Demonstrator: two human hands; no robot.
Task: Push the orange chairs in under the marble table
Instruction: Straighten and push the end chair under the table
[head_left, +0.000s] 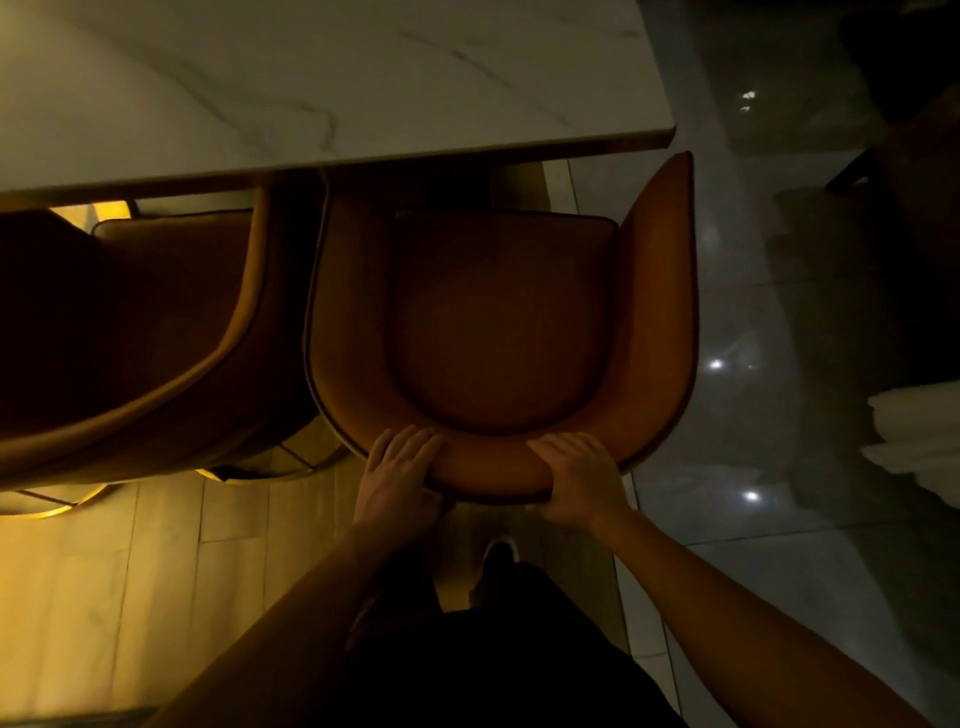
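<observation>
At the near edge of the white, grey-veined marble table (311, 93), you have both hands on the curved back of the orange upholstered tub chair (498, 322): your left hand (397, 475) and your right hand (579, 475) each wrap the padded rim, fingers curled over the top and gripping it. The chair's seat front sits just at the table edge, its arm tips beginning to pass under the slab, so most of it remains out in the open. A second orange chair (156, 322) stands just beside it on the left, tucked about as far. The likeliest trouble is the raised right arm tip (670, 208), which sits right at the table's corner and may catch the underside or edge if the arm rises higher than the slab. A skewed push could also rub this chair against its neighbour, since the gap between them is narrow. Underfoot, pale wood-look planks (104, 597) give way to glossy grey tiles (779, 467) on your right; the tiles look slick, so the legs may slide abruptly. The room is dim, and far details are hard to read.
</observation>
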